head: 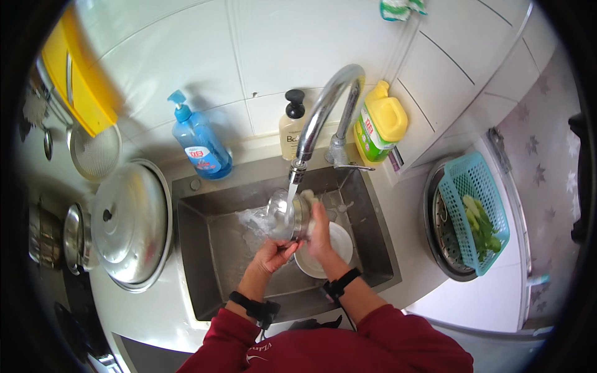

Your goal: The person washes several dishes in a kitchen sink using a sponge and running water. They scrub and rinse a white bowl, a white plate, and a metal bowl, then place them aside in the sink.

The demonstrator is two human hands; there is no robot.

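Observation:
Under the running faucet (322, 114), a shiny metal bowl (283, 215) is tipped on its side, and water (290, 198) pours over it. My left hand (273, 255) grips the bowl's lower rim with the fingertips. My right hand (319, 231) is on the bowl's right side, pressing a pale cloth or sponge (308, 196) against it; its exact kind is unclear. Below them a white plate (343, 247) lies in the stainless steel sink (238, 275), partly hidden by my right hand and wrist. Water splashes off the bowl's left side.
Behind the sink stand a blue pump bottle (200, 140), a black-topped pump bottle (290, 126) and a yellow jug (382, 121). A large lidded metal pot (133, 224) sits at left. On the right, a teal basket (459, 175) holds leafy greens (480, 228).

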